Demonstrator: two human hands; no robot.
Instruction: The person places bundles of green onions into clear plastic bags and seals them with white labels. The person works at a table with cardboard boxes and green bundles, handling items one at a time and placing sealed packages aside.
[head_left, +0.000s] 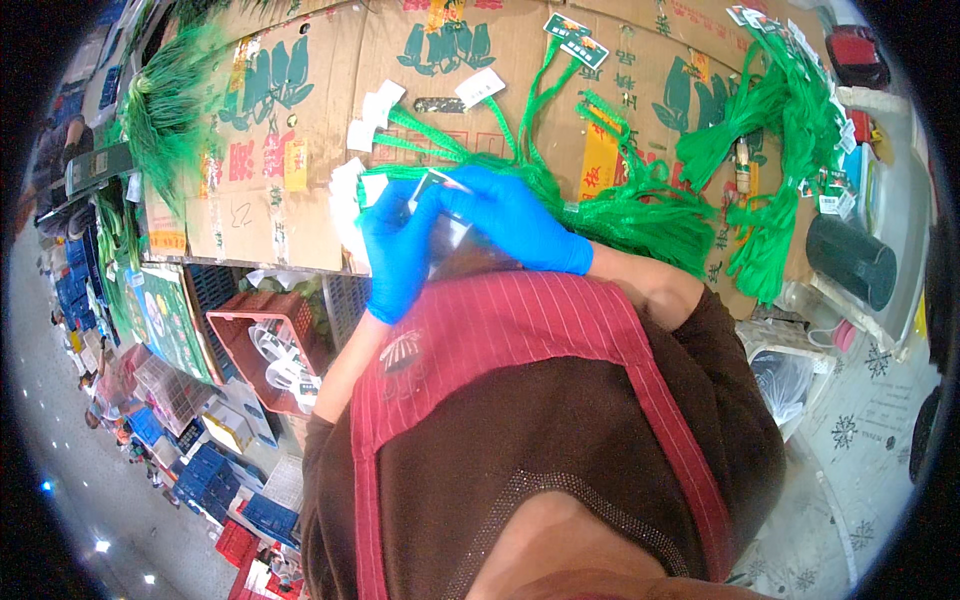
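My left hand (397, 244), in a blue glove, is closed with its fingertips on a small dark label with a white edge (430, 184). The fingers of my right hand (517, 217), gloved alike, meet the left at the same label. Just behind both hands lies a bunch of green mesh net bags (645, 221), spread over the cardboard. Some of its bag ends carry white tags (480, 88) or green printed tags (585, 51). White labels (346, 199) lie close by on the left. My fingers hide part of the label and the net beneath it.
Flattened cardboard (330, 97) covers the work surface. Tagged net bags (784, 165) lie at right, near a dark cylindrical container (851, 262). Loose green netting (161, 112) hangs at left. Below the left edge, a reddish-brown plastic crate (259, 360) holds white tag strips.
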